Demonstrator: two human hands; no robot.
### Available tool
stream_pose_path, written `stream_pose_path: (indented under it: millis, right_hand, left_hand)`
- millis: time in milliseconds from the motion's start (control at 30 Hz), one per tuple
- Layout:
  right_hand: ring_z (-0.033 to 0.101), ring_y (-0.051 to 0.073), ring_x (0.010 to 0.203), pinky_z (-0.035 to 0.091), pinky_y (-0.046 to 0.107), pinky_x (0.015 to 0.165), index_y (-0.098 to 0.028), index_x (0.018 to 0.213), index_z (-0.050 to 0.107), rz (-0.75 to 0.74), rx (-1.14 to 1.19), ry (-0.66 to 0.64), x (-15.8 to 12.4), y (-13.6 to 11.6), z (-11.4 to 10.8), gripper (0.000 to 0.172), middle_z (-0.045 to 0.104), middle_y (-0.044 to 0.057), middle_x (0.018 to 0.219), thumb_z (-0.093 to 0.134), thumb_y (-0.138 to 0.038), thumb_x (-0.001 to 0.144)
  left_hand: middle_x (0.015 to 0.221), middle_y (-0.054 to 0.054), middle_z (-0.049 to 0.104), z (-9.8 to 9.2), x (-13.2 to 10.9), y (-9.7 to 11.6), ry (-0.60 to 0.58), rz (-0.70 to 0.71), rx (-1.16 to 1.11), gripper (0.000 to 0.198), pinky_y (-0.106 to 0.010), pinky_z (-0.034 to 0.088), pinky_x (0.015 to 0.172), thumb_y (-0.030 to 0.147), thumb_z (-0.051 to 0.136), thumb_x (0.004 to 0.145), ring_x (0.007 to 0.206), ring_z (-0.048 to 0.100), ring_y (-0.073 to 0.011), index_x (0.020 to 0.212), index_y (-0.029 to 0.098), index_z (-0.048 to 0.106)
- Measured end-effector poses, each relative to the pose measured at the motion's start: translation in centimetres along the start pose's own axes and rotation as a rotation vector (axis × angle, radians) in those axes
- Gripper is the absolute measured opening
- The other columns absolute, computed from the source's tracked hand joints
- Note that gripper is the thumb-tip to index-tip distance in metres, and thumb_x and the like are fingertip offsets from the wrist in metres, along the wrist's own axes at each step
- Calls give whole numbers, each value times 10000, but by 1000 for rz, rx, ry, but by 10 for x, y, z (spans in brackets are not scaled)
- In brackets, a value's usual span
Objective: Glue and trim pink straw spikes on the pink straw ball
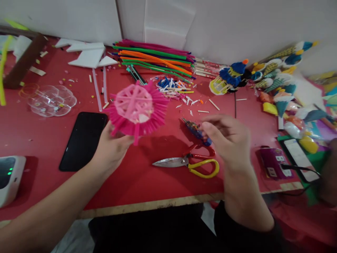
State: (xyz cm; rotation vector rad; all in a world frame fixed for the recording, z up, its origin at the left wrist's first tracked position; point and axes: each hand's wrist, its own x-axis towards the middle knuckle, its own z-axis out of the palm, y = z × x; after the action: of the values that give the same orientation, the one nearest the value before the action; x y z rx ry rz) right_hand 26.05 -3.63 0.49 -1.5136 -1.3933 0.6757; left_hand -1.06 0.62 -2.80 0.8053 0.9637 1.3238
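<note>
My left hand grips a pink frilled craft piece and holds it above the red table. Its round face has light pink strips crossing over a ring, and a darker pink pleated frill surrounds it. My right hand is raised at the right with thumb and fingers drawn together in a pinch. Anything between those fingertips is too small or blurred to make out. Just left of them lies a blue tool with a pointed metal tip. Scissors with one red and one yellow handle lie below it, blades apart.
A black phone lies beside my left forearm, and a white device stands at the left edge. Colourful pipe cleaners and cut scraps lie at the back. A purple power box and several cone-shaped crafts are at the right.
</note>
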Motion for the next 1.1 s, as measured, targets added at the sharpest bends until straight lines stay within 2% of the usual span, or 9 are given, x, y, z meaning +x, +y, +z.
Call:
stream_pose_path:
  millis: [67,200,267,333,567,800,933,1033,1100]
  right_hand:
    - [728,220,767,593,350,669,-244,1054,756,-74,-342,27,7,19,-29,186,783,74,955,694,-347,913]
    - [719,322,1136,578,522,1012,-234,1247,716,-254,-702,-167,13,73,-63,473,758,132,1211,519,-127,831]
    - [711,323,1123,577,535,1010,-230,1178,730,-293,-681,-211,13,96,-64,461,752,136,1201,504,-107,796]
    - [705,321,1053,584,530,970,-232,1051,736,-333,-655,-155,12,110,-61,385,749,128,1082,522,-99,759]
    - [680,290,978,585,454,890,-238,972,676,-374,-658,-10,10,115,-56,296,713,112,1010,555,-102,739]
    - [684,290,886,576,467,836,-248,805,686,-378,-671,8,12,129,-113,287,704,86,863,521,-112,614]
    - [693,328,1009,540,554,953,-255,900,742,-379,-718,54,12,104,-126,338,741,107,983,518,-118,687]
    - [699,314,1135,531,528,1039,-263,1118,729,-430,-663,138,4,50,-84,294,766,106,1157,561,-191,888]
    - [701,296,1192,547,491,1050,-270,1288,671,-472,-514,6,-2,10,-38,338,751,109,1280,617,-331,959]
  left_hand:
    - [829,36,784,-5,7,5,48,6,-30,485,-239,653,684,129,1013,466,730,753,-161,846,267,743]
    - [767,58,755,-6,13,10,115,-10,-85,485,-185,642,666,89,1015,434,712,737,-128,776,255,713]
    - [769,56,752,-4,13,11,111,-34,-104,490,-192,647,676,78,1014,404,738,740,-133,740,238,696]
    - [808,49,766,-2,13,11,104,-53,-124,484,-196,645,678,70,1010,403,760,744,-135,719,226,679]
    - [787,40,781,-3,12,18,93,-212,-294,419,-251,658,725,178,1023,494,787,778,-165,702,212,661]
    - [760,16,794,-7,4,18,-43,-291,-320,367,-291,671,756,181,1021,519,777,790,-188,674,204,689]
    - [673,33,755,-3,-1,14,-85,-287,-335,436,-296,679,770,194,1037,511,748,781,-172,567,189,605]
    - [627,49,724,1,-5,12,-112,-274,-327,523,-295,686,767,231,1068,450,757,779,-172,539,186,554]
    - [655,49,740,3,-6,11,-119,-270,-306,515,-295,685,777,242,1073,446,781,782,-171,556,190,573]
